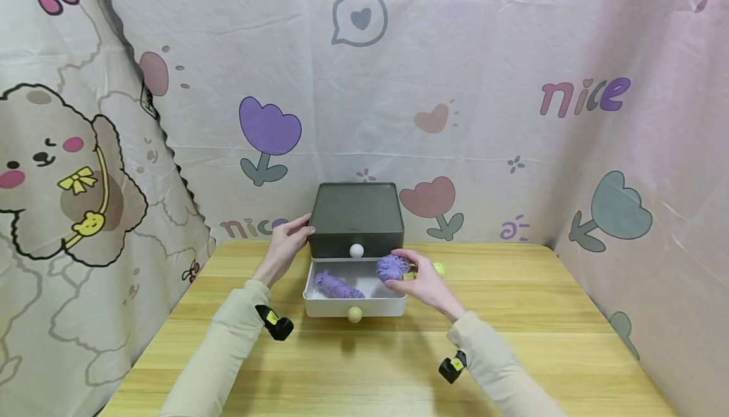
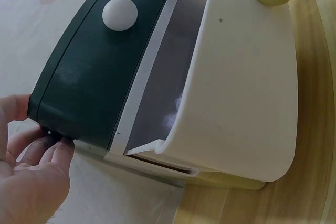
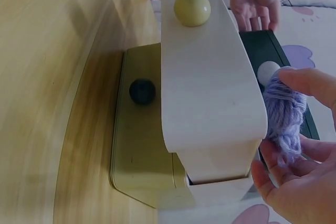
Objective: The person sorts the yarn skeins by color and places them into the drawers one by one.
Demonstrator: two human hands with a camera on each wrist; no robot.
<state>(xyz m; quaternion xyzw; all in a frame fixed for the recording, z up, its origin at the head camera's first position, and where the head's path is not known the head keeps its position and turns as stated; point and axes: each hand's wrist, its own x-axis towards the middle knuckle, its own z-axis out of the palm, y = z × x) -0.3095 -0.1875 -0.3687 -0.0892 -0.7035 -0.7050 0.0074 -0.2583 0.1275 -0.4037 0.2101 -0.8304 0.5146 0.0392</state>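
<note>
A small drawer unit has a dark green top drawer [image 1: 330, 247] with a white knob and, under it, a white drawer [image 1: 324, 307] pulled out. My left hand [image 1: 286, 244] rests its fingertips on the left side of the dark green part; in the left wrist view the fingers [image 2: 64, 153] touch that side wall. Between thumb and fingers, my right hand [image 1: 424, 283] pinches a purple yarn ball [image 1: 391, 267] over the right end of the white drawer. Inside that drawer lies a long purple yarn skein [image 1: 337, 285].
Below the white drawer, a yellow-green drawer [image 3: 144, 145] with a dark knob is closed. A bright yellow thing [image 1: 439, 269] shows partly behind my right hand. The unit stands on a wooden table [image 1: 364, 373], in front of a patterned cloth backdrop [image 1: 364, 88].
</note>
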